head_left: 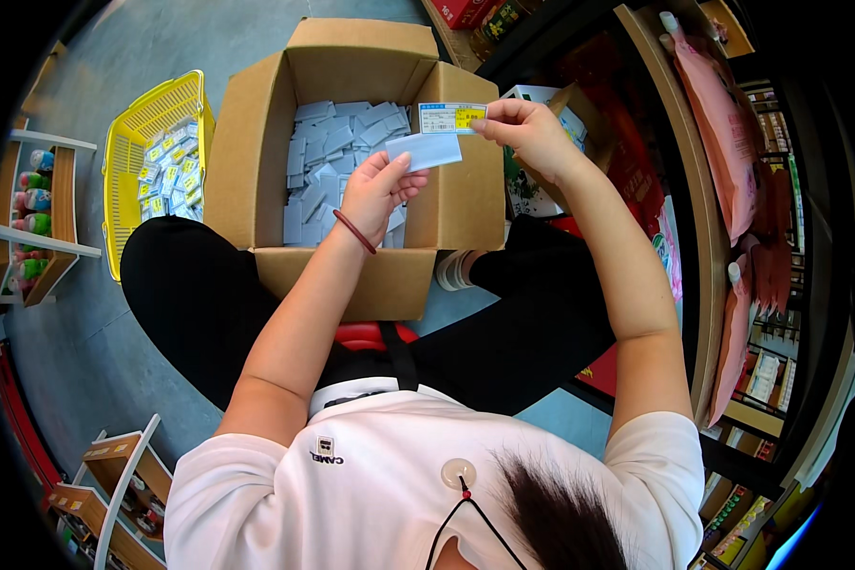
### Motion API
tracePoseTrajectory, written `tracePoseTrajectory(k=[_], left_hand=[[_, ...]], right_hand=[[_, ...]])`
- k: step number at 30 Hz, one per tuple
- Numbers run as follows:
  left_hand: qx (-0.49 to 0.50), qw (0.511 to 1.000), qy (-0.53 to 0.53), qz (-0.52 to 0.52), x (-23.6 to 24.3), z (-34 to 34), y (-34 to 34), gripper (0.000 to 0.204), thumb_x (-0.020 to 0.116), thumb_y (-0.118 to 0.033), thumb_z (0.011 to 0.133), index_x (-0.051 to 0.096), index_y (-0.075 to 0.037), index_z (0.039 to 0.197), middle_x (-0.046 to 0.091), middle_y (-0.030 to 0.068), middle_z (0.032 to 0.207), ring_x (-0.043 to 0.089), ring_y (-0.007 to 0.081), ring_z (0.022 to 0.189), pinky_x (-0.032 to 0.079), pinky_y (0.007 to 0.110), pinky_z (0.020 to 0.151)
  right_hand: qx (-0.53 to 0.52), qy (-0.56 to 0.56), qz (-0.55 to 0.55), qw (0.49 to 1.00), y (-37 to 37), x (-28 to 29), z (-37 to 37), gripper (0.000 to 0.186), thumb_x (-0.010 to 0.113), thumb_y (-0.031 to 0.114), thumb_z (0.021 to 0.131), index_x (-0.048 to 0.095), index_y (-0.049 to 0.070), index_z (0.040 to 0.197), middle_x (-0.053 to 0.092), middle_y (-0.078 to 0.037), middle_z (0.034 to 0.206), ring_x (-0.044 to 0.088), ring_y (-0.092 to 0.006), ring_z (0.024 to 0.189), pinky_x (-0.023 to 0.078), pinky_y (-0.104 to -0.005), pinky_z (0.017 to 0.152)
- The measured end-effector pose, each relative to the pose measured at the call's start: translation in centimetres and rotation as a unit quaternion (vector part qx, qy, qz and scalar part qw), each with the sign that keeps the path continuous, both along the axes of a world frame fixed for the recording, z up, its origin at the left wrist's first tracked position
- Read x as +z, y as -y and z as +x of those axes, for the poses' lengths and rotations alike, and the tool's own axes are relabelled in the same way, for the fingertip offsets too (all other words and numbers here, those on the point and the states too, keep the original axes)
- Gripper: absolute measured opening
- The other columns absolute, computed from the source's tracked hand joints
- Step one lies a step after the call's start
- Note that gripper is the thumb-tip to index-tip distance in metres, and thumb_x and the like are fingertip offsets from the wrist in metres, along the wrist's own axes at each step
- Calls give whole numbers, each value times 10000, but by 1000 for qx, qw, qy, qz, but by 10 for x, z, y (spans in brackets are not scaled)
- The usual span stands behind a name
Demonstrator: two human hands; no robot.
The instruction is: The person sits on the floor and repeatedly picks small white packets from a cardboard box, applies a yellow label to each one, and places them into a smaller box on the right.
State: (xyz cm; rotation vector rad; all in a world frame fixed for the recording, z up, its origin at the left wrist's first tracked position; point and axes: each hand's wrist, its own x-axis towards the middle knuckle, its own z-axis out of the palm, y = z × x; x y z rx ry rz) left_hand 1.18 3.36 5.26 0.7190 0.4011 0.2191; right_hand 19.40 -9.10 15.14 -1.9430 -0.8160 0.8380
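Observation:
Over a large open cardboard box [233, 152], my left hand [375, 195] pinches a pale, clear plastic sleeve [435, 151] between thumb and fingers. Just above and to its right, my right hand [522, 131] grips the right end of a price label [442, 118], white and blue with a yellow patch. The label's lower edge lies close to the sleeve's upper edge; whether they touch I cannot tell. Inside the box many pale sleeves [328, 142] lie in a loose heap. Left of the box, a yellow basket [114, 180] holds a pile of labels [173, 171] with yellow patches.
My legs in black trousers [190, 294] spread around the box, above a red seat [366, 334]. Shelving with pink packages [717, 142] rises close on my right, beside a smaller open carton [579, 114]. Shelves with colourful goods [36, 199] stand at the far left.

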Motion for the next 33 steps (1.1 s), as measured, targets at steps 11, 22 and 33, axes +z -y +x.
tracePoseTrajectory(k=[11,22,33], left_hand=[[-3,998,8,70,7,0,3,187,518,-168,899,538,-15,1004,642,83,908,603,97,770,476,217,712],[-33,988,-7,149,4,1,8,185,534,-171,894,549,-11,984,635,73,878,598,97,756,476,220,706],[-47,988,9,150,4,0,9,214,534,-174,894,539,9,1003,642,91,895,607,103,780,475,221,718]], right_hand=[[44,-54,-73,995,-5,7,-7,299,726,152,743,569,23,963,614,-30,824,559,-73,771,445,-207,704],[130,126,-2,983,-9,7,-18,150,597,82,836,654,37,968,632,-32,890,578,-89,806,470,-222,716],[162,146,12,976,-12,7,-29,115,608,48,801,633,10,905,648,-85,818,615,-140,769,490,-254,700]])
